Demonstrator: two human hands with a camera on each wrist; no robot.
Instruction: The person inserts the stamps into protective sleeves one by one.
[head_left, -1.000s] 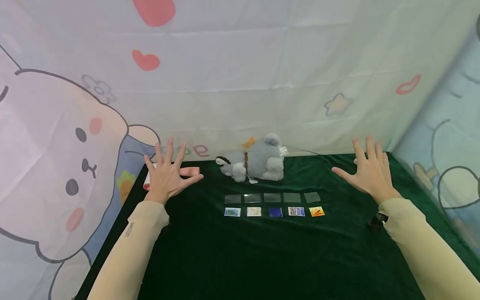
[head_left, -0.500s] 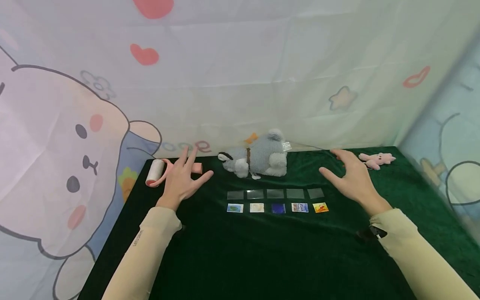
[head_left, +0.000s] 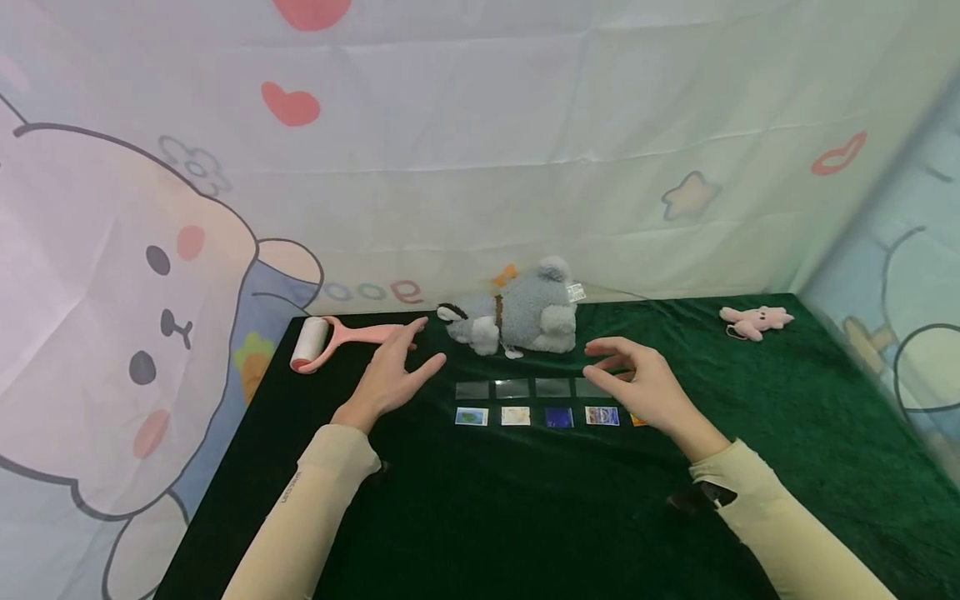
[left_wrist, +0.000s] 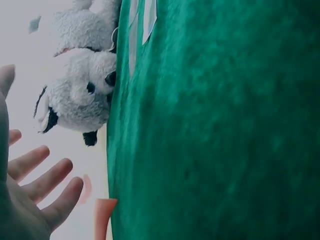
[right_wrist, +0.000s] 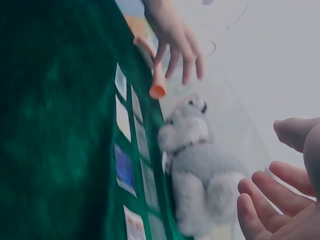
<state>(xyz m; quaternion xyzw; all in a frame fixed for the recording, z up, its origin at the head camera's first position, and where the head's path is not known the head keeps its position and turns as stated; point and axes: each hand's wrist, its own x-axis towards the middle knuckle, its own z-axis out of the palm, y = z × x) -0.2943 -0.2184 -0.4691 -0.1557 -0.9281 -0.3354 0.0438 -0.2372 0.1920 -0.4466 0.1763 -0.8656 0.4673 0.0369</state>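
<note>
My left hand [head_left: 388, 377] hovers with spread fingers near the pink handle of a lint roller [head_left: 311, 343], holding nothing. My right hand [head_left: 643, 385] is over the right end of two card rows, its fingers loosely bent and nothing in them. Small printed cards, among them a dark blue card [head_left: 558, 417] and a white card [head_left: 515, 416], lie in the nearer row. Behind them runs a row of clear plastic sleeves [head_left: 552, 388]. The right hand hides the rightmost sleeve and part of an orange-yellow card [head_left: 638, 421].
A grey plush toy [head_left: 534, 314] lies on its side at the back of the green cloth [head_left: 487, 517]. A small pink plush [head_left: 756, 322] lies at the back right. A printed curtain [head_left: 480, 167] hangs behind the table.
Both hands have moved inward, the right one farther, from beside the pink plush to over the cards. The spread fingers of the right hand have bent. The lint roller's handle shows more.
</note>
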